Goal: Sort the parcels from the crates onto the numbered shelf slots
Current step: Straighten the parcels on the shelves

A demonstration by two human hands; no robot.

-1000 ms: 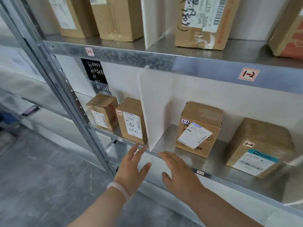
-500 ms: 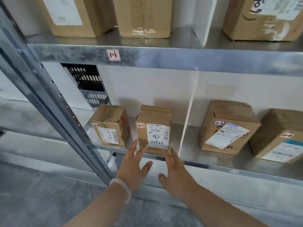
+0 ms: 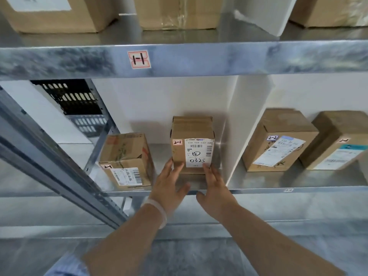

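Observation:
A small cardboard parcel (image 3: 192, 136) tagged 2-1, with "0325" handwritten on its label, stands upright on the second metal shelf (image 3: 298, 182). My left hand (image 3: 169, 186) touches its lower front left with straight fingers. With its fingers also straight, my right hand (image 3: 214, 188) touches the lower front right. A second 2-1 parcel (image 3: 127, 158) sits just to the left. Right of a white divider (image 3: 237, 126) stand a 2-2 parcel (image 3: 276, 140) and one more brown parcel (image 3: 338, 140).
The shelf above carries a red 1-1 tag (image 3: 139, 59) on its front edge and holds several larger cardboard boxes (image 3: 177, 12). A slanted metal upright (image 3: 55, 168) crosses at the left. A black slotted crate (image 3: 73, 100) shows behind the shelf.
The view has swung left and closer to the 2-1 slot. Both hands reached forward from the shelf edge to the front of the 0325 parcel.

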